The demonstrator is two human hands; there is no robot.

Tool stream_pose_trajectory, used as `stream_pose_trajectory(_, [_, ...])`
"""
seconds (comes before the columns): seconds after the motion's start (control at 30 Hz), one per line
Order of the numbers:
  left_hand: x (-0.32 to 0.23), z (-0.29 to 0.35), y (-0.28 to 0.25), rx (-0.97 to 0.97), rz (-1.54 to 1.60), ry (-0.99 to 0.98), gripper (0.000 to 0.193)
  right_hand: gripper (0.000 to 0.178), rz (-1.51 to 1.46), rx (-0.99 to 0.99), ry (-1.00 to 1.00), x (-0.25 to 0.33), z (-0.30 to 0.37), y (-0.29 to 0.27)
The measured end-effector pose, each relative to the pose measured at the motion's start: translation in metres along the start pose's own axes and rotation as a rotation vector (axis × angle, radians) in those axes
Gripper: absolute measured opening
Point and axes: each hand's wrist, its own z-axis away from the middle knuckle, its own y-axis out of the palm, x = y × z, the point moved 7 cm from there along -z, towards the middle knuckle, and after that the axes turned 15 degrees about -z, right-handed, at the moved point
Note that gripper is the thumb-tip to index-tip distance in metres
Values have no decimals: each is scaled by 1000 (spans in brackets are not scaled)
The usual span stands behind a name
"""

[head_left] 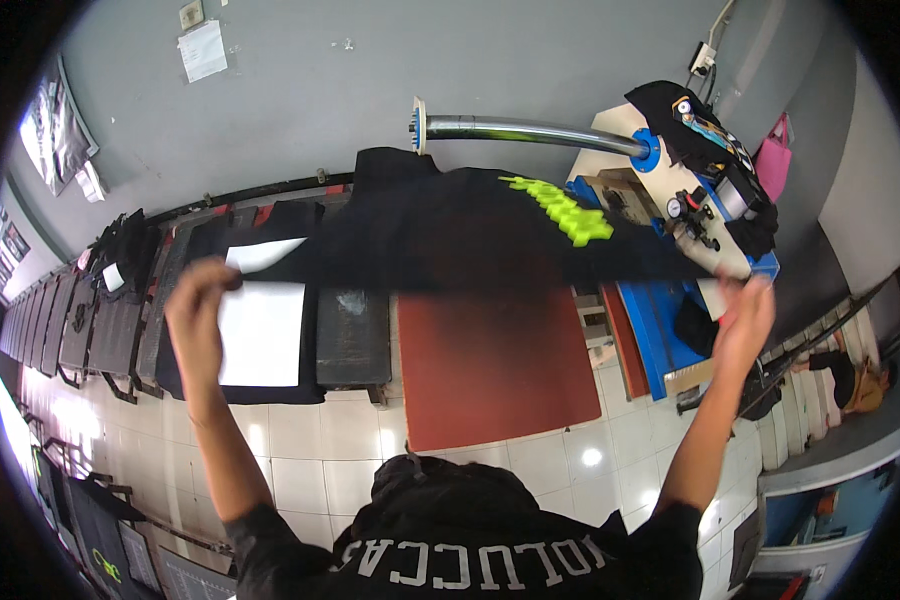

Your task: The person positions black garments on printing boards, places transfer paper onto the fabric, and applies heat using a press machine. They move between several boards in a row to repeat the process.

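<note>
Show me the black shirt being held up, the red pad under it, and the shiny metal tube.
black shirt [450, 235], head view, middle of the dark fabric.
red pad [490, 370], head view, centre of its flat top.
metal tube [530, 131], head view, midway along the shaft.

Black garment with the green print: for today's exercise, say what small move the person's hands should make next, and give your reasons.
Probably lower the black garment flat onto the red pad. The left hand and right hand hold it stretched out by its ends in the air above that pad, which lies bare beneath, and the green print faces up.
</note>
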Motion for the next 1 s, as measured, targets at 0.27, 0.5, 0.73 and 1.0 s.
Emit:
stream_pose_trajectory(0.27, [126,254,131,212,-43,-512,30,29,556,267,417,-185,209,-70])
stream_pose_trajectory(0.5, [134,346,150,212,-10,-769,23,28,528,180,491,-195,264,-110])
stream_pose_trajectory(0.73, [122,370,138,213,25,-844,26,30,539,228,539,-200,278,-130])
stream_pose_trajectory(1.0, [121,396,126,196,8,-887,39,28,599,314,648,-188,293,-137])
